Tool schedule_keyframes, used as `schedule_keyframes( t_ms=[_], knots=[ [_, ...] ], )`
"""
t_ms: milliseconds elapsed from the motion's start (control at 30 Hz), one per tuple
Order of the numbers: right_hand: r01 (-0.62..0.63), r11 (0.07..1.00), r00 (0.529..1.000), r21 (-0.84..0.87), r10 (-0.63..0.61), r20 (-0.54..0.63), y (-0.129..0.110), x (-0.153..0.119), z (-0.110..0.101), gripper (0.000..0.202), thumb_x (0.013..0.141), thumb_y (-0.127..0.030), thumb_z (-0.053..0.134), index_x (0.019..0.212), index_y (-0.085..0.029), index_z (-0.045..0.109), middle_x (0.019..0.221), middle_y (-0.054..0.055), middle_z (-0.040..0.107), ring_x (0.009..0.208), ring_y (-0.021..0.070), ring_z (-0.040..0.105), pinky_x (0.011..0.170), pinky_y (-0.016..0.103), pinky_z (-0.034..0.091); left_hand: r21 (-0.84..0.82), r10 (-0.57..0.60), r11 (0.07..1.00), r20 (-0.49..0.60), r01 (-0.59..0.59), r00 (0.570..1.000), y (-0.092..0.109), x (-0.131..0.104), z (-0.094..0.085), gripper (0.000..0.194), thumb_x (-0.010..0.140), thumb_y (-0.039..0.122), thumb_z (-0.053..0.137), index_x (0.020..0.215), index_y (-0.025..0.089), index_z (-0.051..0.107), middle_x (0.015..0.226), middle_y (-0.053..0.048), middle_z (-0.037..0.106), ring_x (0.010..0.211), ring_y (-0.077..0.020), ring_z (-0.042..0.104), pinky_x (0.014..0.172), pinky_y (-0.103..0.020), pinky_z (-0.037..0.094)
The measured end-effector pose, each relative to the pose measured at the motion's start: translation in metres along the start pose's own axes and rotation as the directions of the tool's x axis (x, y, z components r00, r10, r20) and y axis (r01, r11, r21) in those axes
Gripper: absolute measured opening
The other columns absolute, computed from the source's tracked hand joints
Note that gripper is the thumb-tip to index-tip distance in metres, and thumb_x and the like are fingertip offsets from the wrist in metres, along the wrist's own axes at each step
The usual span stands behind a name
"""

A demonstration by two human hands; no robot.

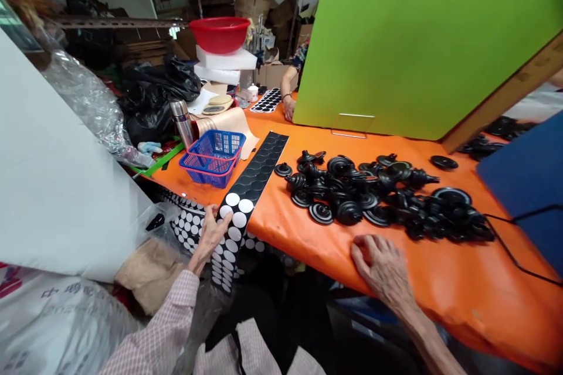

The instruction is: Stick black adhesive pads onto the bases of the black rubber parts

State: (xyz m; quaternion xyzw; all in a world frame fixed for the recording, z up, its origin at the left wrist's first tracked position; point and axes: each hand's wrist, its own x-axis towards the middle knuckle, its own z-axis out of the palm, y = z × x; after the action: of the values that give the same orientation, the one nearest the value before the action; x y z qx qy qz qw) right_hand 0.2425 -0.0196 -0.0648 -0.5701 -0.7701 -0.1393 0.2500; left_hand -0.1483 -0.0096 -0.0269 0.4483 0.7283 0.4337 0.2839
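Observation:
My left hand grips the left edge of a long strip of round black stickers, its thumb lying on top. Toward me the strip shows white circles and hangs over the table's front edge; farther back its circles are black. On the table's front edge rests my right hand, fingers loosely bent, thumb apart, with nothing seen in it. Just beyond it spreads a pile of black, round, ridged parts, some with stems. A single round part lies between the pile and the strip.
A blue basket and a steel flask stand left of the strip on the orange table. A green board rises behind the pile. Another person's hand is beside a sticker sheet. A blue panel stands at right.

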Motion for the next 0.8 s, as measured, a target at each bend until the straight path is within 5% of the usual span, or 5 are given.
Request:
schedule_keyframes(
  t_ms=[100,233,367,567,800],
  knots=[
    [-0.043,0.998,0.999,0.051,0.043,0.018,-0.001,0.000,-0.004,0.017,0.089,-0.029,0.043,0.085,-0.020,0.056,0.083,0.008,0.060,0.081,0.0252,0.053,0.072,0.038,0.036,-0.117,-0.032,0.992,0.067,0.040,0.997,-0.012,0.003,0.007,0.050,0.071,0.048,0.066,0.106,0.017,0.049,0.073,0.001,0.055,0.065,-0.0152,0.054,0.061,-0.027,0.043],
    [-0.125,0.989,0.992,0.075,0.124,0.007,-0.008,0.004,-0.003,0.017,0.089,-0.027,0.041,0.086,-0.021,0.056,0.081,0.008,0.060,0.080,0.0243,0.054,0.073,0.038,0.041,-0.224,-0.010,0.973,0.223,0.062,0.975,-0.017,-0.002,0.006,0.047,0.064,0.050,0.071,0.093,0.017,0.054,0.061,0.006,0.047,0.057,-0.0119,0.049,0.055,-0.024,0.038],
    [-0.153,0.985,0.987,0.083,0.157,-0.041,-0.033,0.021,0.010,0.029,0.091,-0.023,0.038,0.114,-0.017,0.053,0.107,0.015,0.059,0.100,0.0263,0.055,0.083,0.040,0.047,-0.256,0.001,0.963,0.322,0.085,0.947,-0.024,-0.003,0.000,0.046,0.060,0.050,0.073,0.088,0.018,0.056,0.058,0.007,0.045,0.056,-0.0110,0.047,0.053,-0.022,0.036],
    [-0.151,0.968,0.986,0.201,0.161,-0.035,-0.092,0.053,0.025,0.033,0.089,-0.018,0.039,0.116,-0.013,0.056,0.112,0.019,0.057,0.100,0.0314,0.055,0.085,0.049,0.046,-0.221,-0.057,0.969,0.252,0.115,0.966,-0.017,0.008,0.002,0.039,0.057,0.042,0.075,0.082,0.018,0.057,0.059,0.006,0.048,0.054,-0.0096,0.043,0.053,-0.023,0.033],
    [-0.237,0.757,0.970,0.609,0.222,0.102,-0.184,0.052,0.034,0.032,0.093,-0.027,0.041,0.122,-0.018,0.049,0.096,0.010,0.065,0.082,0.0234,0.063,0.073,0.038,0.053,-0.314,-0.091,0.933,0.267,0.176,0.959,0.008,0.011,0.016,0.038,0.062,0.044,0.071,0.084,0.017,0.057,0.056,0.008,0.043,0.054,-0.0088,0.040,0.053,-0.023,0.029]
  ],
)
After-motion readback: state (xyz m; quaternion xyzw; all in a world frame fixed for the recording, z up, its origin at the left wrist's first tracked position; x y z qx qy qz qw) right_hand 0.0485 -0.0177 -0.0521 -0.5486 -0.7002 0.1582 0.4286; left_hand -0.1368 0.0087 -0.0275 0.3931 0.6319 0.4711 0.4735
